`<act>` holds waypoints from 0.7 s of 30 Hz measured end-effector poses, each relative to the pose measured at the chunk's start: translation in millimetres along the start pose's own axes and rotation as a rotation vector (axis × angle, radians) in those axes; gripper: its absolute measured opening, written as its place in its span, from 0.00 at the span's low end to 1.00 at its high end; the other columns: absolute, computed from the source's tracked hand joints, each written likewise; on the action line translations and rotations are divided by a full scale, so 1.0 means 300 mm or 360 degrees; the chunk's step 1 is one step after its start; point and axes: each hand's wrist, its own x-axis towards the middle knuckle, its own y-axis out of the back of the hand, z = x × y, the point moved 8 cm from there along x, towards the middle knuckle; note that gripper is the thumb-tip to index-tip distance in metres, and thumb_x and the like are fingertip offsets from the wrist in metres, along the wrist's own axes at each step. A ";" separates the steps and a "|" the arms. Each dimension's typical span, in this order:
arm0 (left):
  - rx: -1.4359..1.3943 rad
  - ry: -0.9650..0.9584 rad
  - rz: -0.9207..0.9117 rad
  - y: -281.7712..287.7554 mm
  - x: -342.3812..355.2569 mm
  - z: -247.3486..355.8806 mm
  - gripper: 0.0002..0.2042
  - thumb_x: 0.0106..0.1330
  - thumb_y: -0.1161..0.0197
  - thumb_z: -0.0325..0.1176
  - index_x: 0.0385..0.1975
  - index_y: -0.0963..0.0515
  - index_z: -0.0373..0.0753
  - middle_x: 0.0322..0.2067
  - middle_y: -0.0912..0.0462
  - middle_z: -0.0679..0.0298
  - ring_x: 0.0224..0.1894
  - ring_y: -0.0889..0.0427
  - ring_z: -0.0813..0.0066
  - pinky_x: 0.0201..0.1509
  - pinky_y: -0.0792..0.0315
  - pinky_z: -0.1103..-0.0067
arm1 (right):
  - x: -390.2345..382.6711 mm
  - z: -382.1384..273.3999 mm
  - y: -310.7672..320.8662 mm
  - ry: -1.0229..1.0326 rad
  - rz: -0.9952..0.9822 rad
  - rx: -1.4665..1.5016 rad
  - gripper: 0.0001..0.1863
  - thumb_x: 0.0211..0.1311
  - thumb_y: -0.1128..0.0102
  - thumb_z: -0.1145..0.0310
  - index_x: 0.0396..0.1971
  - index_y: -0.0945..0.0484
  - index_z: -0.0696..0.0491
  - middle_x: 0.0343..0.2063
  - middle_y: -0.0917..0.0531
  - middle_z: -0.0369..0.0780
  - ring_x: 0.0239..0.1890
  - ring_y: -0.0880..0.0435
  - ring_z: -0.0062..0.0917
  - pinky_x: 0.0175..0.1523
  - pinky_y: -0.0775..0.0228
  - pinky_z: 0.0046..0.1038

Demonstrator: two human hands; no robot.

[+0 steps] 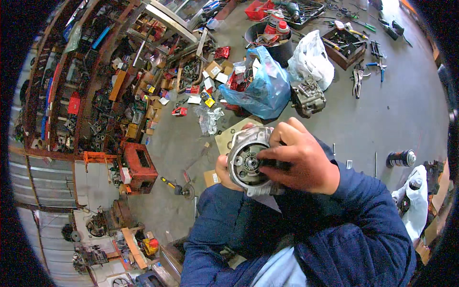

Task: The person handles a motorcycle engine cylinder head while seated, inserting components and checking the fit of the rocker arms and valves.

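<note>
A round grey metal engine housing [246, 158], with a gear or bearing in its open face, sits in the middle of the view. My left hand [224, 172] grips it from behind and below. My right hand [299, 155] lies over its right side, with the fingers reaching into the open face at the centre part. Both arms wear dark blue sleeves.
On the concrete floor ahead lie a blue plastic bag [260, 88], a white bag [311, 60], a grey engine block [308, 98], small cartons and pliers [357, 79]. A black bucket with spray cans [272, 33] stands beyond. Cluttered shelves [86, 86] run along the left. A black can [401, 158] lies at right.
</note>
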 end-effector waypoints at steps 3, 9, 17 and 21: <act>-0.0455 -0.0016 -0.0236 -0.001 0.006 -0.020 0.54 0.56 0.34 0.68 0.77 0.42 0.39 0.71 0.32 0.43 0.72 0.30 0.46 0.79 0.36 0.55 | -0.006 -0.014 -0.007 -0.0002 0.0013 -0.0077 0.18 0.43 0.18 0.67 0.38 0.10 0.49 0.32 0.25 0.36 0.35 0.27 0.34 0.39 0.33 0.34; -0.0474 0.0013 -0.0271 -0.014 0.018 -0.027 0.53 0.58 0.38 0.71 0.77 0.42 0.40 0.72 0.34 0.42 0.74 0.32 0.46 0.80 0.39 0.54 | -0.014 -0.003 -0.003 0.0002 0.0026 -0.0083 0.20 0.42 0.18 0.65 0.40 0.10 0.49 0.32 0.24 0.36 0.35 0.27 0.34 0.39 0.32 0.35; 0.0315 0.0195 0.0120 -0.012 0.002 0.021 0.50 0.51 0.37 0.52 0.77 0.43 0.41 0.72 0.36 0.38 0.74 0.33 0.41 0.80 0.40 0.55 | -0.027 0.002 -0.006 -0.0013 -0.0018 -0.0112 0.21 0.42 0.17 0.61 0.39 0.11 0.49 0.32 0.24 0.37 0.35 0.27 0.35 0.40 0.32 0.36; 0.0524 0.0235 0.0250 0.005 -0.013 0.022 0.49 0.47 0.38 0.50 0.76 0.42 0.41 0.73 0.36 0.38 0.73 0.32 0.41 0.80 0.39 0.56 | -0.030 0.001 -0.005 -0.0011 -0.0042 -0.0139 0.20 0.43 0.18 0.60 0.39 0.11 0.49 0.32 0.24 0.37 0.36 0.27 0.36 0.40 0.31 0.36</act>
